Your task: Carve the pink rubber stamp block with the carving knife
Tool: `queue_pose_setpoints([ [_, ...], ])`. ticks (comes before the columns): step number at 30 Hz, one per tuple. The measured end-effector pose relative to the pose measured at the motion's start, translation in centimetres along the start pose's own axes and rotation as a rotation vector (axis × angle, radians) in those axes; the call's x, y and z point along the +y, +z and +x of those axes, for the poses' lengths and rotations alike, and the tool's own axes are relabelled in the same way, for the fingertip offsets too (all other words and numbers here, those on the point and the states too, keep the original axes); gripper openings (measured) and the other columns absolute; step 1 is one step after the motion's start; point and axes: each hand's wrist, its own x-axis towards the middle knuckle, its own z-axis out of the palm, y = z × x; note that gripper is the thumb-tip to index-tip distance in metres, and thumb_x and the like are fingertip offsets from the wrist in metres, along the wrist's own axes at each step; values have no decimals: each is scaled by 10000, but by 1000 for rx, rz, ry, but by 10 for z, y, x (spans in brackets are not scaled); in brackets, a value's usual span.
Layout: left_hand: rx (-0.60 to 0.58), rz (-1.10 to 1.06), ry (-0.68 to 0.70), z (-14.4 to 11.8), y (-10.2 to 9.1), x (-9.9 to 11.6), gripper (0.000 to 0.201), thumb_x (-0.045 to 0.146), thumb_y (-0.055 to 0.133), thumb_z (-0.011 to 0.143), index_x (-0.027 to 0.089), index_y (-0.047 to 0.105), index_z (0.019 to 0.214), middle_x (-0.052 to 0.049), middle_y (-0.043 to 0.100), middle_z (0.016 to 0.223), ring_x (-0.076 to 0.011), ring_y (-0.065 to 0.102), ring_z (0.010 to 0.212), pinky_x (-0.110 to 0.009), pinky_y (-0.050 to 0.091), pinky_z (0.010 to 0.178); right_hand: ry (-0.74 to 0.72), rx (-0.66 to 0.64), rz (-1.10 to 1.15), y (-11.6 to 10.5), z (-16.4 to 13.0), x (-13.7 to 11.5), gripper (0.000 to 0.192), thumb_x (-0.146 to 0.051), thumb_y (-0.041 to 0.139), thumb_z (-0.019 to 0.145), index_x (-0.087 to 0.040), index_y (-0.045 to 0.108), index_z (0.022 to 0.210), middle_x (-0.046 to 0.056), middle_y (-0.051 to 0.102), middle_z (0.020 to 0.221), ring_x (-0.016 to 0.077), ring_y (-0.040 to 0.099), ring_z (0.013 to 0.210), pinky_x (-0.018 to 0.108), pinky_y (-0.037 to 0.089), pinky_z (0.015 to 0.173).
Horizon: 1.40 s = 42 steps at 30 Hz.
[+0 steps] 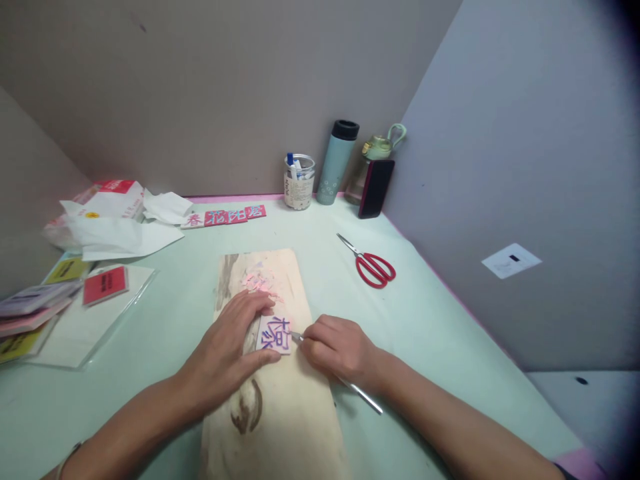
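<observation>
A small pink rubber block (277, 334) with purple characters drawn on it lies on a pale wooden board (280, 413). My left hand (227, 350) presses down on the block's left side and holds it still. My right hand (337, 347) grips a thin metal carving tool (360, 393) like a pen, its tip touching the block's right edge. Pink shavings (260, 280) lie scattered on the board just beyond the block.
Red-handled scissors (373, 265) lie to the right. At the back stand a jar (299, 181), a teal flask (337, 163), a green bottle (380, 150) and a dark phone (375, 188). Finished carved blocks (225, 217), tissues (123, 230) and packets (65, 300) sit to the left.
</observation>
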Motion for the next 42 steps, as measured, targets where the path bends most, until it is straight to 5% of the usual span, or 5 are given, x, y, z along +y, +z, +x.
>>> queue_pose_setpoints([
  [19, -27, -38, -72, 0, -1, 2, 474, 319, 681, 901, 305, 449, 1314, -88, 535, 1426, -327, 506, 1342, -524, 471, 1093, 396, 289, 183, -20, 2, 7, 245, -83, 504, 1011, -216, 665, 1139, 32, 627, 837, 155, 590, 755, 276, 464, 662],
  [25, -28, -17, -81, 0, 1, 0, 481, 341, 676, 905, 320, 429, 1318, -92, 524, 1439, -349, 480, 1365, -591, 440, 1106, 628, -2, 837, -41, 6, 13, 452, -99, 431, 985, -270, 596, 1369, 74, 706, 1247, 181, 656, 1010, 373, 535, 895],
  [29, -29, -8, -79, -1, 3, -2, 476, 360, 677, 906, 320, 434, 1313, -92, 527, 1433, -355, 471, 1371, -611, 435, 1101, 786, 134, 1195, -36, 7, 12, 194, -227, 592, 955, -229, 725, 1097, 63, 761, 1084, 202, 696, 1019, 362, 537, 907],
  [33, -16, -7, -72, -2, 5, -4, 462, 356, 666, 912, 319, 442, 1313, -86, 521, 1440, -341, 457, 1384, -590, 420, 1124, 943, 235, 1233, -26, 8, 11, 87, -284, 742, 886, -215, 719, 934, 21, 740, 855, 132, 662, 678, 272, 519, 650],
  [42, 11, 32, -7, -3, 4, -2, 393, 362, 642, 946, 294, 465, 1291, -96, 511, 1427, -337, 398, 1437, -572, 402, 1143, 829, -155, 902, -44, 7, 3, 271, -249, 559, 1014, -259, 563, 1285, -26, 708, 852, 92, 488, 573, 236, 406, 573],
])
